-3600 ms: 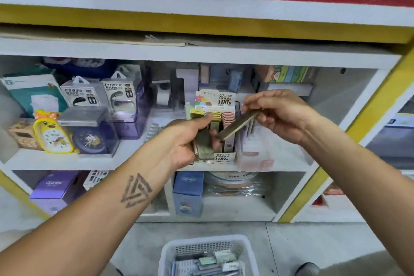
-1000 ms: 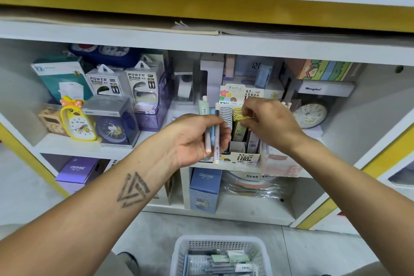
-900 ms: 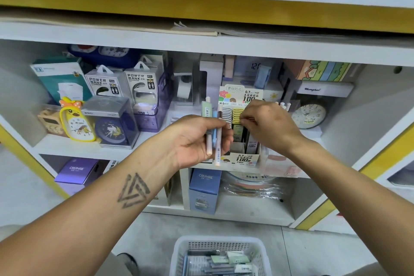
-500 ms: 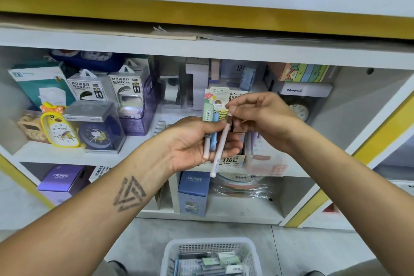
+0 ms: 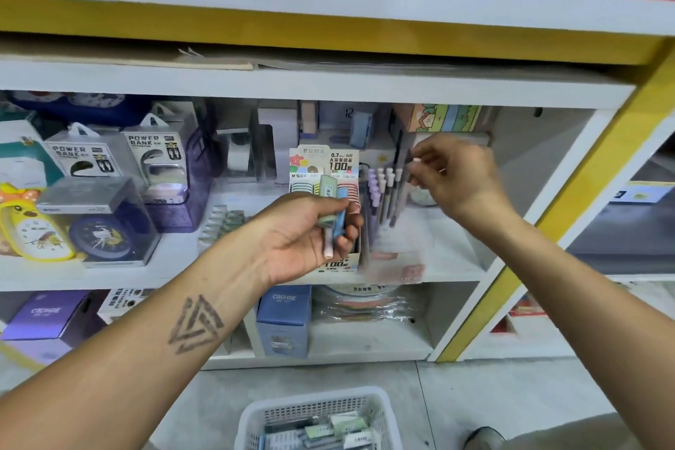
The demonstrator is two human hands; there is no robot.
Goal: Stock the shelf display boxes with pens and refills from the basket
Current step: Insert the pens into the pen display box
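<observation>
Left hand [image 5: 303, 234] grips our slim green and blue plastic pens [image 5: 335, 206] before the shelf's front edge | right hand [image 5: 451, 172] pinches one white-capped pen [image 5: 416, 160] above the clear display box [image 5: 401, 259] | light, stiff, slick; we'd pinch mid-barrel | white mesh basket [image 5: 380, 409] waits below

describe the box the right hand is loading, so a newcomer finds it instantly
Start at the white middle shelf under the yellow band. Right of its centre stands the printed cardboard lead-refill box marked "100"; the target is the clear plastic display box immediately right of it, below the right hand. Unlike its neighbour, it is see-through and holds upright pens with pale purple and white caps.
</observation>
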